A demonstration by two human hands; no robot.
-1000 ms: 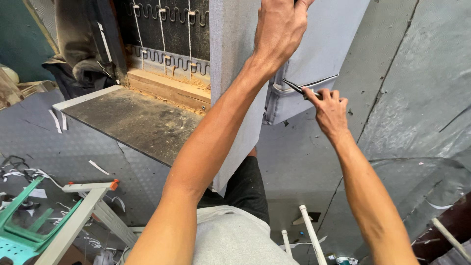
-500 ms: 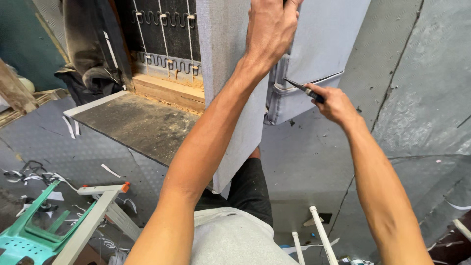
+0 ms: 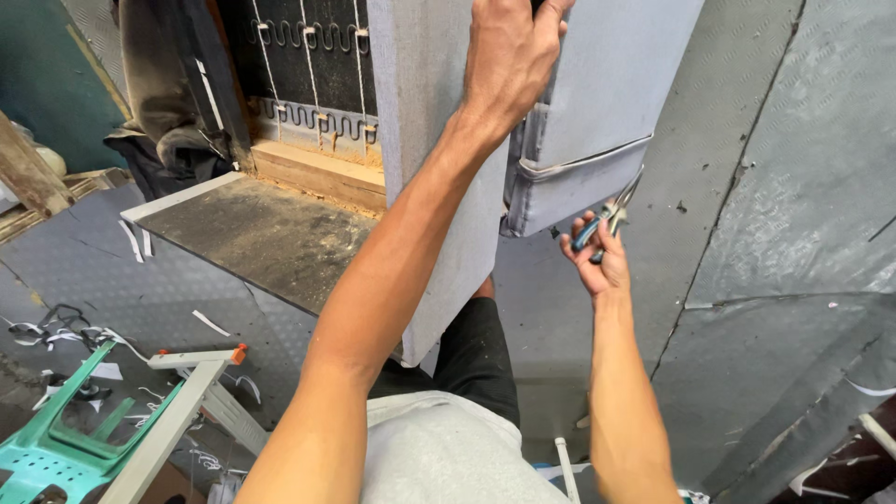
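Observation:
A tall grey fabric-covered sofa arm panel (image 3: 439, 159) stands upright in front of me. My left hand (image 3: 509, 56) grips its top edge, arm stretched up. My right hand (image 3: 597, 257) holds a pair of blue-handled pliers (image 3: 609, 215), jaws pointing up at the loose lower fabric fold (image 3: 583, 187) of the panel, slightly apart from it. Behind the panel the sofa frame (image 3: 317, 168) shows zigzag springs and a bare wooden rail.
A dusty dark board (image 3: 252, 233) lies at the frame's base. A green plastic stool (image 3: 56, 448) and a white wooden bar (image 3: 182, 401) are at lower left. Fabric scraps litter the grey patterned floor (image 3: 793, 187).
My right hand with the pliers has drawn back down and away from the fabric fold. My view has shifted slightly; the left hand still grips the panel top.

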